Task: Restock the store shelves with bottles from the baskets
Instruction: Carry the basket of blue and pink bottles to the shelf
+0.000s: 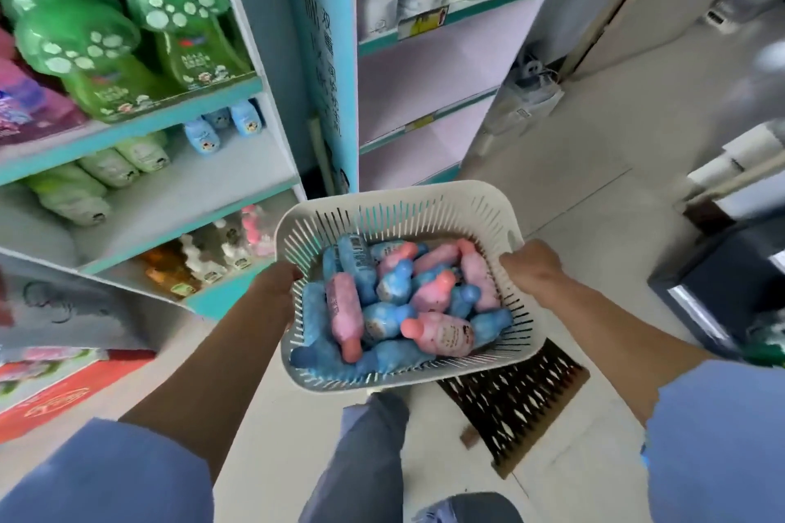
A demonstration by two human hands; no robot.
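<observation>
With my left grip (278, 282) and right grip (531, 268) clutching the basket (395, 200) of bottles (395, 297), the shelf (238, 166) lies up-left, nearer my left.

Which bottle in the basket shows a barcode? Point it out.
The blue bottle in the basket's far-left corner, near the left hand; only it shows barcode stripes.

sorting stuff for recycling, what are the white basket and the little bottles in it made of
The basket looks like moulded plastic, matte off-white; thin slotted walls and a rounded rim suggest it. The bottles are probably plastic too, pink and blue with printed labels; blur hides their finish.
</observation>
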